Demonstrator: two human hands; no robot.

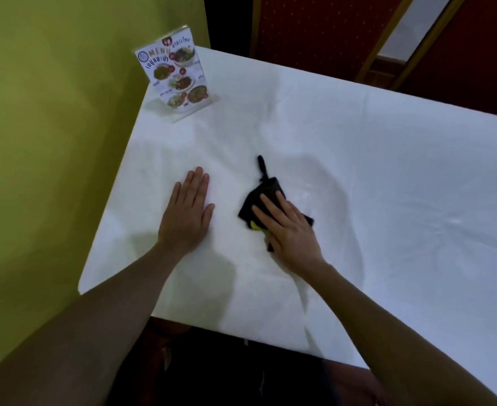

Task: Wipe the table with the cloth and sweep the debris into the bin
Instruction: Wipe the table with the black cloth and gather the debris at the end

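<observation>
A black cloth (261, 194) with a small yellow patch and a thin black loop lies near the middle of the table (373, 171), which is covered in a white tablecloth. My right hand (288, 227) presses flat on top of the cloth, fingers spread and pointing up-left. To the left of the cloth, apart from it, my left hand (187, 212) rests palm down on the tablecloth with nothing under it. I see no debris and no bin in this view.
A standing menu card (177, 76) in a clear holder sits at the table's far left corner. A yellow-green wall (51, 127) runs along the left edge. Red patterned panels (323, 27) stand behind the far edge. The tablecloth is wrinkled.
</observation>
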